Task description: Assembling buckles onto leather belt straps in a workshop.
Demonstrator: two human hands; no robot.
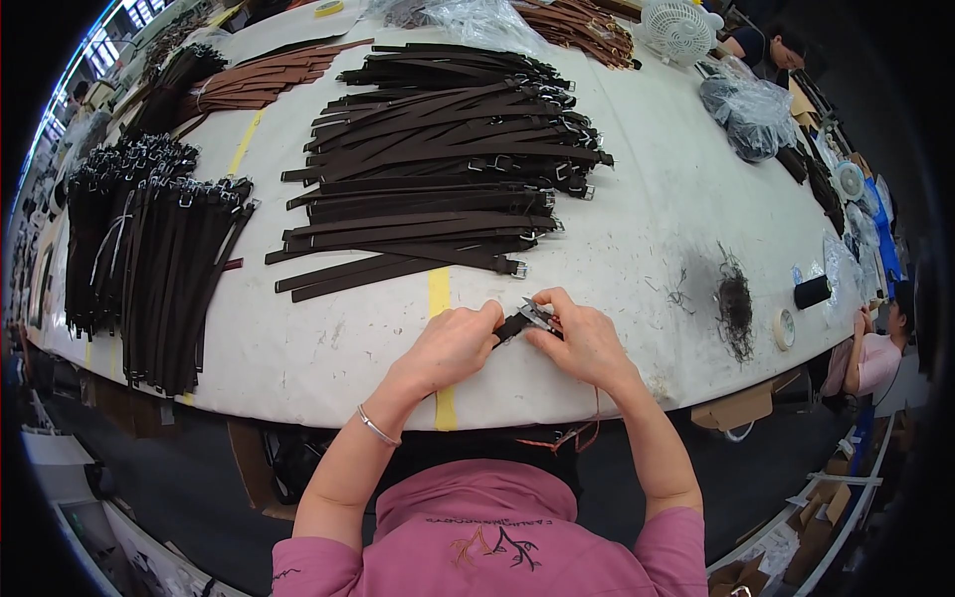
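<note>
Close to the table's near edge, my left hand [453, 344] is closed around a dark strap, likely a belt [511, 327], whose end pokes out toward my right hand. My right hand [587, 344] grips a small metal cutting tool that looks like thread snips [538, 315]. Its blades meet the strap end between the two hands. Most of the strap is hidden by my left hand. Just beyond, a wide stack of dark brown belts [428, 179] lies with its buckles toward the right.
On the left, bundles of dark belts [159, 249] hang partly over the table edge. Brown straps [269, 80] lie farther back. To the right are a heap of thread scraps [734, 303], a tape roll [784, 329] and a black spool [812, 292]. A white fan [679, 32] stands at the back; other people sit around.
</note>
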